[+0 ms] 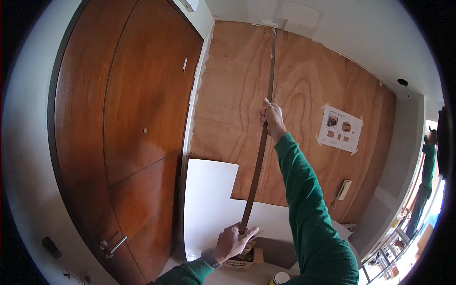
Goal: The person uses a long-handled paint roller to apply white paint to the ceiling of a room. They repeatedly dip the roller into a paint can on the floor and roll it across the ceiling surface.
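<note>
A long, thin wooden pole [260,159] slants up toward the ceiling in front of a plywood wall. My right hand [273,118], its arm in a green sleeve, is closed around the pole near its middle. Lower down, my left hand [232,246] grips the bottom end of the same pole; a watch band is on that wrist. At the pole's upper tip sits a small white paint roller [268,24], close against the ceiling [327,28]; I cannot tell if it touches.
A brown wooden door [142,104] stands left of the plywood [228,85]. Below are a white sheet [209,199], a cardboard box [237,265] and a white-lidded can [281,277]. A taped paper [340,129] and an intercom handset [344,189] hang right. A person [425,175] stands by a ladder [392,251].
</note>
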### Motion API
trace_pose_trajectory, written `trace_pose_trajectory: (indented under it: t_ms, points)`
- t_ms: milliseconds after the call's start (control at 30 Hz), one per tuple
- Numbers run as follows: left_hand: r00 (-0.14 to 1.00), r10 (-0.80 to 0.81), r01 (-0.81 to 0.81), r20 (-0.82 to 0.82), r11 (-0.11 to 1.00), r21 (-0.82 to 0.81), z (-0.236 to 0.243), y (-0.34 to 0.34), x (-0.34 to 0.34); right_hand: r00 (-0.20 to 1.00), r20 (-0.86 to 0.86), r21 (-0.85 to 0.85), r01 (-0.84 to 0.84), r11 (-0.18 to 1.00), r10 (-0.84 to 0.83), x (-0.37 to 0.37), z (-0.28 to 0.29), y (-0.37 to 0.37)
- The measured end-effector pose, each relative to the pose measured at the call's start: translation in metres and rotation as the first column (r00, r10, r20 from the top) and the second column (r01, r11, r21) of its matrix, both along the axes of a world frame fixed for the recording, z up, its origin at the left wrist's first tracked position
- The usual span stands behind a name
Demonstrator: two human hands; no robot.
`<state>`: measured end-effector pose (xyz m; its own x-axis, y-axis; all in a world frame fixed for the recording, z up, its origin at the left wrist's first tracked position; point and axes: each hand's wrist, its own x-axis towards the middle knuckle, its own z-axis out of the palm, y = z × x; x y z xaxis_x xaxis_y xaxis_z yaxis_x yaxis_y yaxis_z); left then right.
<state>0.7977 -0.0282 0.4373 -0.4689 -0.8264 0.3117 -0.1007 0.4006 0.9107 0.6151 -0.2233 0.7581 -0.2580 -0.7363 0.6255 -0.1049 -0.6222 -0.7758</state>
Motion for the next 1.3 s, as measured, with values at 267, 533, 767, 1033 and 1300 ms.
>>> trace_pose_trajectory:
  t_ms: [267, 533, 767, 1033, 1300]
  points:
    - [0.993, -0.028, 0.027, -0.116, 1.000, -0.012, 0.009, -0.011, -0.025, 1.000, -0.014, 0.025, 0.019, 1.000, -0.019, -0.023, 0.011, -0.018]
    - [0.999, 0.017, -0.037, -0.043, 0.847, -0.530, -0.081, -0.001, -0.028, 1.000, -0.016, -0.061, 0.000, 0.998, -0.001, 0.002, -0.036, 0.047]
    - [0.999, 0.052, -0.048, -0.009, 0.836, -0.547, -0.148, 0.031, -0.016, 0.999, -0.041, -0.045, -0.001, 0.999, -0.001, 0.046, -0.075, 0.135]
    - [0.966, 0.045, -0.209, -0.254, 0.716, -0.666, -0.188, 0.087, 0.001, 0.998, -0.060, -0.055, 0.027, 0.998, -0.030, 0.080, -0.108, 0.215]
    - [0.964, -0.105, -0.033, -0.244, 0.864, -0.502, -0.239, 0.101, 0.009, 0.996, -0.086, -0.114, -0.003, 0.993, -0.007, 0.116, -0.134, 0.266]
